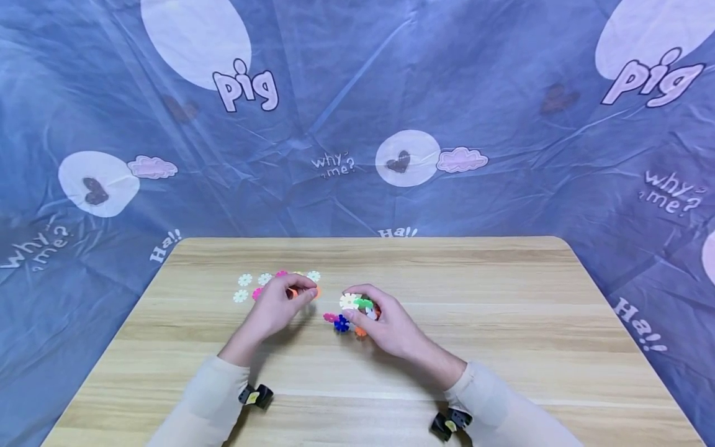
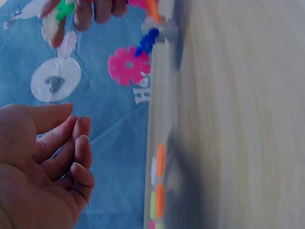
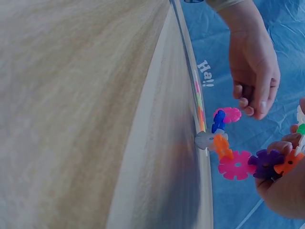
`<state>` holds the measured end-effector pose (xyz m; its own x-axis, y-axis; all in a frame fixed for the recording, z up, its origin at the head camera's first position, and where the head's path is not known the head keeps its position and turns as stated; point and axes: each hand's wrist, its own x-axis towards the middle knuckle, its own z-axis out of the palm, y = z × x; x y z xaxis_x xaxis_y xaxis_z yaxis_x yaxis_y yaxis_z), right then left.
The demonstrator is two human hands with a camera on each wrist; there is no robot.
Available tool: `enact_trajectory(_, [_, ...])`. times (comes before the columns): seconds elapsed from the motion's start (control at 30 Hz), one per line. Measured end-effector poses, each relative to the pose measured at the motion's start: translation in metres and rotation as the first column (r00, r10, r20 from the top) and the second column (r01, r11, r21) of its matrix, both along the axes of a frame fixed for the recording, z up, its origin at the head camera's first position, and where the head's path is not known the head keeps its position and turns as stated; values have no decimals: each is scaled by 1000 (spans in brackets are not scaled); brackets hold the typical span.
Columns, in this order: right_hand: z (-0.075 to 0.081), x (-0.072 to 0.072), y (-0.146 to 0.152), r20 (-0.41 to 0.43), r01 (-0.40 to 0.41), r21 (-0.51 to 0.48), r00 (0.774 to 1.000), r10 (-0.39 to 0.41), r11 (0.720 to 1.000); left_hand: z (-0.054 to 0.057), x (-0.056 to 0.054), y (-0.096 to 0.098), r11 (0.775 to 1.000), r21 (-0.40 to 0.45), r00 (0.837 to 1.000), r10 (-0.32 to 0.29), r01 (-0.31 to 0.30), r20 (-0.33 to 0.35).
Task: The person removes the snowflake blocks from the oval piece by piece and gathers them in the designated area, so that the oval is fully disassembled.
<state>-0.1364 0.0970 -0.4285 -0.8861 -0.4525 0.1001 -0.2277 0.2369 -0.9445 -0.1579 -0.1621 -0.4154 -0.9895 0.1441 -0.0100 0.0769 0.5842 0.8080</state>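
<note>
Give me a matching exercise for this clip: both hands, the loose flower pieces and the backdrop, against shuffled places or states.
Column one
1. right hand
2. left hand
3. loose flower pieces
4. backdrop

Column two
A. lying flat on the table
B. hanging behind the table, blue with printed words
C. gripping the chain of linked flower pieces
D. raised above the table, no piece visible in its grasp

Pairs: 1-C, 2-D, 3-A, 4-B
</note>
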Motion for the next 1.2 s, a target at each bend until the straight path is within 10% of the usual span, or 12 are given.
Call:
enact_trajectory(0.6, [0,-2,1,1,1,2,1000,-1,1000,11,15,18,976,90,976,-186,197,-116])
enact_trajectory(1.2, [-1,-1,0,9,-12,-5,1000,12,1000,8,14,28,955,161,968,-246,249,-43])
